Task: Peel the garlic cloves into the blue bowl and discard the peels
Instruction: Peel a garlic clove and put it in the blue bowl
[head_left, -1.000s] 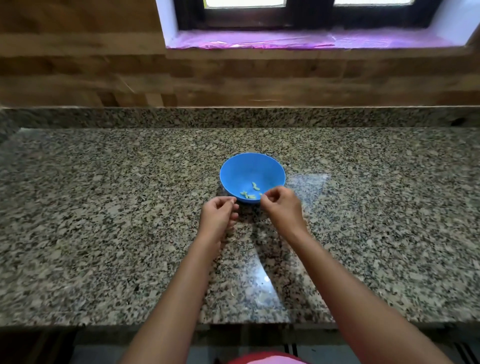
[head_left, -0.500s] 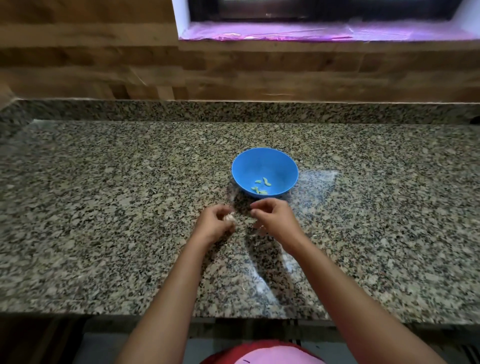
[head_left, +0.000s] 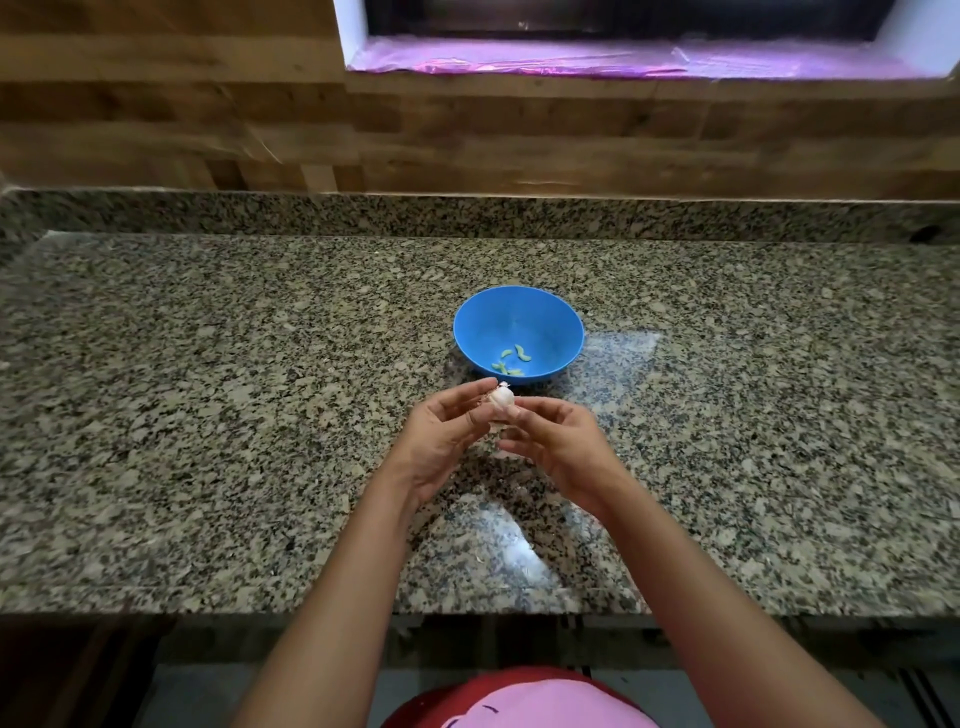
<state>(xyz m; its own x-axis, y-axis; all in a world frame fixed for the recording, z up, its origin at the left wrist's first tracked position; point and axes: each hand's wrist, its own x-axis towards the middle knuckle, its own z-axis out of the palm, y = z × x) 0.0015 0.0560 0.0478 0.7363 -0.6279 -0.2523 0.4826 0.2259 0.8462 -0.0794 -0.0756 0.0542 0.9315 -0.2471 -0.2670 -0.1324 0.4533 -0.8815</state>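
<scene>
Granite counter (head_left: 260, 415) — garlic (head_left: 502, 401) between hands

I see both forearms reaching forward, bare, converging toward the middle. Left hand (head_left: 441, 441) palm turned up and inward, fingers loosely curled, thumb and fingertips pinching a garlic piece (head_left: 501, 400). Right hand (head_left: 558, 447) just beside it, palm facing left, thumb and index fingertip touching the same piece. Hands nearly touch.
</scene>
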